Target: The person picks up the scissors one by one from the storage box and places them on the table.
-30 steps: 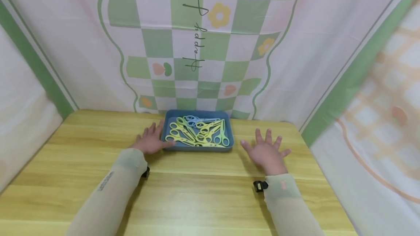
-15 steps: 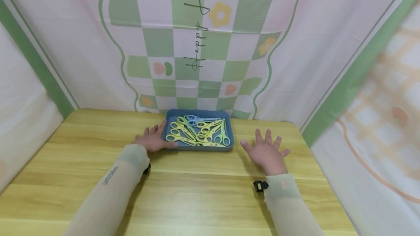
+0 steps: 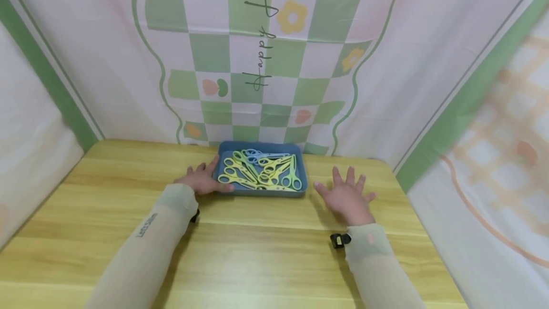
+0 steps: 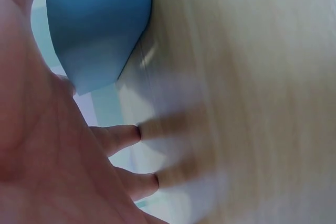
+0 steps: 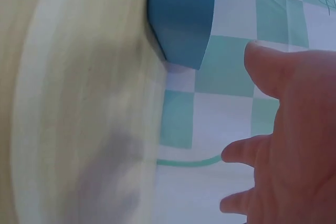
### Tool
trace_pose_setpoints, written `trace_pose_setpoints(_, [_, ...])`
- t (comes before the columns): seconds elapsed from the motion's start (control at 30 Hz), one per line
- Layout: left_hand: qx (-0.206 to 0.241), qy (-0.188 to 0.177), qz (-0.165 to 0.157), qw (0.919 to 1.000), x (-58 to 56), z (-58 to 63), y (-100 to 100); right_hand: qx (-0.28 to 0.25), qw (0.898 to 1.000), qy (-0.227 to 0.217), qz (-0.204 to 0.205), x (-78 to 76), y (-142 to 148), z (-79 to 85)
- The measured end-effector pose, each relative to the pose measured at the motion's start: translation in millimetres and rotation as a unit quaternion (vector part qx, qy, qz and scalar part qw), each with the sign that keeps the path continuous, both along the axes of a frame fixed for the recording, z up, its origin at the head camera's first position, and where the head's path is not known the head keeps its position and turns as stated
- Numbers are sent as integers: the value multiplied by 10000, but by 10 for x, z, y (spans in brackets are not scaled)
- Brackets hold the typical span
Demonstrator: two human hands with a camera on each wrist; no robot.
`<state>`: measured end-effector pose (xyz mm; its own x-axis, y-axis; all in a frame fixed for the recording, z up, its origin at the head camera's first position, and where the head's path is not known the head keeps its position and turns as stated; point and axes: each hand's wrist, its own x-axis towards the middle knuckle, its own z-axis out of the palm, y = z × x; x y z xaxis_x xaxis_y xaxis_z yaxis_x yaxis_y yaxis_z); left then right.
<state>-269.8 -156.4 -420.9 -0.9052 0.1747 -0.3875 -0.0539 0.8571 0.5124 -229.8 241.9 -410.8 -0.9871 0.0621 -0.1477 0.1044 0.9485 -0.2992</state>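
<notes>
A blue rectangular tray (image 3: 266,194) stands on the wooden table at the curtain's foot. Several scissors lie jumbled in it: yellow scissors (image 3: 235,180), green scissors (image 3: 292,175) and blue scissors (image 3: 261,157). My left hand (image 3: 198,181) is spread at the tray's left end, the thumb along the front rim and the forefinger beside the left rim. In the left wrist view, the tray's outer wall (image 4: 97,30) shows beyond the palm. To the right, my right hand (image 3: 346,198) hovers with spread fingers, apart from the tray; the right wrist view shows a gap between thumb and tray (image 5: 184,19).
A checked green and white curtain (image 3: 210,51) hangs right behind the tray. More cloth (image 3: 480,147) closes in the right side, and white cloth (image 3: 34,132) the left. The wooden table (image 3: 249,261) stretches toward me between the forearms.
My left hand has shifted slightly toward the tray, its thumb and forefinger now right at the rim. The right hand has hardly moved. The head view has tilted slightly.
</notes>
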Motion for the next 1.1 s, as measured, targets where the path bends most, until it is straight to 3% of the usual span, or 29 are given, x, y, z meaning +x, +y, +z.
trace_pose_setpoints(0.17, [30, -70, 58, 10000, -35, -45, -9, -309, 9994, 84, 139, -101, -83, 85])
trace_pose_setpoints(0.4, [118, -127, -21, 9998, -5, 33, -4, -525, 9982, 56, 298, -287, -202, 245])
trace_pose_setpoints(0.57, [103, -152, -68, 9998, -27, 19, -7, -860, 9949, -32, 528, -421, -263, 315])
trace_pose_setpoints(0.83, [129, -134, -79, 9998, -29, 12, -4, -1970, 9763, -586, 675, -612, -335, 350])
trace_pose_setpoints(1.1, [178, -228, -31, 9996, 3, 38, -2, -1624, 9822, -633, 702, -734, -432, 320])
